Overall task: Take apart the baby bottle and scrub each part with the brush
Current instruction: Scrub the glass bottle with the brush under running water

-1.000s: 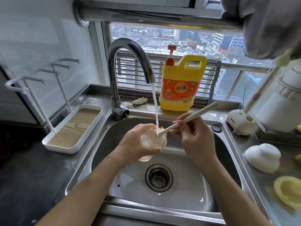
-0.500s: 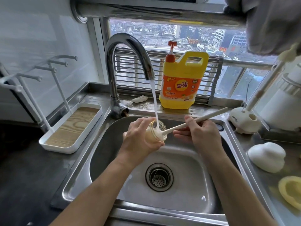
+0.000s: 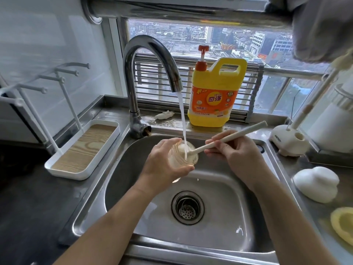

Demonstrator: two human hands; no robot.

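Left hand [image 3: 162, 167] covering most of clear round bottle body [image 3: 176, 158]. Head of cream plastic brush [image 3: 252, 128] blurring inside bottle mouth under water. Right edge cutting off yellow oval piece [image 3: 342, 226].

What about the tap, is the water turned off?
No, water runs from the tap into the bottle in the left hand, while the right hand holds the brush.

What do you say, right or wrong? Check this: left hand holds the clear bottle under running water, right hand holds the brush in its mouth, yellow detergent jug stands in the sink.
Wrong on the jug. The head view shows the yellow detergent jug standing on the ledge behind the sink, not in it. The rest holds.
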